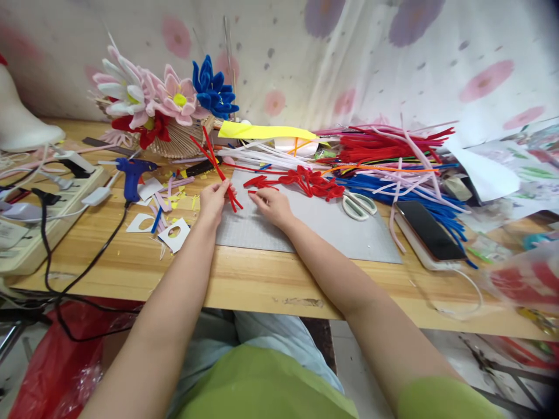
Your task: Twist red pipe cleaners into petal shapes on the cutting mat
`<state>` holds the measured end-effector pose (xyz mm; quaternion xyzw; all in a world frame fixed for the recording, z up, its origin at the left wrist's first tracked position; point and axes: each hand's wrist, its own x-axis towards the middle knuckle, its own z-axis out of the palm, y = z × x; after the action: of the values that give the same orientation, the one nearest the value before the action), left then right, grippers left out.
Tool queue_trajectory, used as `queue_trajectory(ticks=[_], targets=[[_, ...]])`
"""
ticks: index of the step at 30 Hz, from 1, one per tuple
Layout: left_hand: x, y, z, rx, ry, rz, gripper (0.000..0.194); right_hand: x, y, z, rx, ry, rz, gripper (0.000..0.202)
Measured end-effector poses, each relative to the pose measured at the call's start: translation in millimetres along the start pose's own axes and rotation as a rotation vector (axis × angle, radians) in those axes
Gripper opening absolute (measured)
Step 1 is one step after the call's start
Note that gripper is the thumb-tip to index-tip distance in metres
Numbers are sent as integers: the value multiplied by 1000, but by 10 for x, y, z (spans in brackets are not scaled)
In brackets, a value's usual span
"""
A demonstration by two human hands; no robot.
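Note:
Pinched between the fingers of my left hand (215,201) are several red pipe cleaners (212,156), crossed and raised above the left edge of the grey mat (349,233). My right hand (273,205) rests over the mat just to the right, fingers bent; its fingertips are near some red pieces, and whether it grips one is too small to tell. Shaped red pipe-cleaner pieces (311,182) lie beyond it on the mat. Beside them are scissors with pale handles (358,206).
Left are a blue glue gun (133,174), paper scraps (174,234), a power strip (48,224) and cables. Pipe-cleaner flowers (179,99) stand at the back. Red bundles (375,145), blue bundles (419,195) and a phone (430,230) lie right.

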<state>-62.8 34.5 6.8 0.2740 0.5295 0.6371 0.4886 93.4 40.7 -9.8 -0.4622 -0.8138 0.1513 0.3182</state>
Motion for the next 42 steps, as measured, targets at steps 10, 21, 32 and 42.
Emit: queue_trajectory(ticks=[10, 21, 32, 42], targets=[[-102, -43, 28, 104, -142, -118, 11, 120, 409, -17, -137, 48, 62, 8], [-80, -110, -10, 239, -297, -50, 23, 34, 225, 65, 328, 45, -63, 4], [-186, -95, 55, 391, -373, -77, 12, 89, 218, 147, 998, 171, 228, 35], [-135, -183, 38, 278, -247, 34, 19, 90, 178, 174, 1000, 114, 228, 23]])
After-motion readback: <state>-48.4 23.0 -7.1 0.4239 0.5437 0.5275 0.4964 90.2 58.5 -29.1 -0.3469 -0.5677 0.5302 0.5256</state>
